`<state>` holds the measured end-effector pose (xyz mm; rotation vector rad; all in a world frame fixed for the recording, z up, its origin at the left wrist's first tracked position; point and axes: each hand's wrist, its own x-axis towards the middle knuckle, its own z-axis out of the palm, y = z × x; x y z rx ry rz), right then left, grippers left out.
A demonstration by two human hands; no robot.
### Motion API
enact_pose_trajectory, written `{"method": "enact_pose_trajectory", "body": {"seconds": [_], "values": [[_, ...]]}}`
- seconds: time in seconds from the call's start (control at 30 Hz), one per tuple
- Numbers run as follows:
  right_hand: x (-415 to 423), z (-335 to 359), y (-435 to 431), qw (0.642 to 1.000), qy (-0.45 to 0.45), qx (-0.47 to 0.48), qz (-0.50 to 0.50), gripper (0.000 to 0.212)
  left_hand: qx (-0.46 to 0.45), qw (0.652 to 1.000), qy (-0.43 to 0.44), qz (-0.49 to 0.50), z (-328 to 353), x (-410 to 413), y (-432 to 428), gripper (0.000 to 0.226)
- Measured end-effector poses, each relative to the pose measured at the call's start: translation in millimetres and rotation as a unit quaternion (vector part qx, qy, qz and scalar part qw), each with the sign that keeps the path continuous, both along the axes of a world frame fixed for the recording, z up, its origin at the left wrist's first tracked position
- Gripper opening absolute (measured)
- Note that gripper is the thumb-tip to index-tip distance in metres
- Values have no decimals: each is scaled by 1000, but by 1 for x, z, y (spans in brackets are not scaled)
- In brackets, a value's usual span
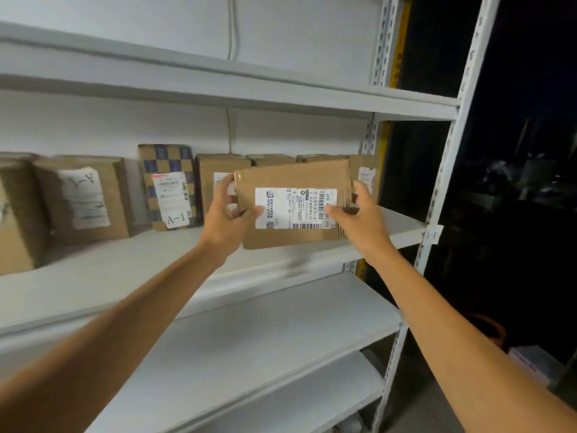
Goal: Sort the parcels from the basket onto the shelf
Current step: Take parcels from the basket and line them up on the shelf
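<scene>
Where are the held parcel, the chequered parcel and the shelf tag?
held parcel (296, 173), head view, bare cardboard above its label
chequered parcel (165, 160), head view, patterned upper front
shelf tag (434, 234), head view, middle of tag

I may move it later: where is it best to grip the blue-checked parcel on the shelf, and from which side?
Probably the top edge of the blue-checked parcel, reaching in from the front above. It stands upright at the wall, top free, while a brown parcel crowds its right side.
</scene>
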<state>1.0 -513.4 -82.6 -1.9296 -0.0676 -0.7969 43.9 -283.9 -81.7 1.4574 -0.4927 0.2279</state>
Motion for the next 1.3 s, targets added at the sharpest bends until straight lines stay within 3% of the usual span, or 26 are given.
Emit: {"method": "enact_pose_trajectory", "body": {"seconds": [0.07, 0.17, 0.4, 0.6, 0.8, 0.9, 1.0, 1.03, 1.13, 1.23, 1.3], "values": [[21, 2, 26, 1000, 9, -6, 20, 37, -8, 1000, 7, 14, -6, 8, 28, 88], [49, 1, 62, 999, 9, -9, 52, 34, -4, 999, 17, 32, -15, 21, 64, 101], [120, -5, 128, 989, -1, -47, 137, 36, -6, 992, 24, 124, -40, 53, 125, 82], [172, -3, 178, 975, -25, -80, 207, 36, -24, 974, 52, 218, -54, 70, 161, 86], [203, -3, 218, 956, -41, -101, 271, 57, -6, 940, 67, 334, -54, 68, 186, 86], [208, -5, 236, 955, -67, -98, 273, 60, 61, 910, 64, 406, -54, 65, 189, 87], [212, -6, 250, 967, -76, -84, 228, 66, 237, 829, -23, 506, -48, 62, 197, 77], [213, -5, 254, 969, -67, -80, 222, 69, 283, 812, -47, 508, -45, 61, 199, 76], [214, -4, 261, 972, -64, -59, 220, 78, 360, 807, -71, 463, -35, 61, 200, 89], [210, -10, 260, 974, -40, -58, 214, 91, 440, 754, -98, 478, -33, 63, 201, 91], [207, -13, 262, 976, -17, -38, 214, 100, 459, 738, -100, 484, -34, 66, 203, 89]]}}
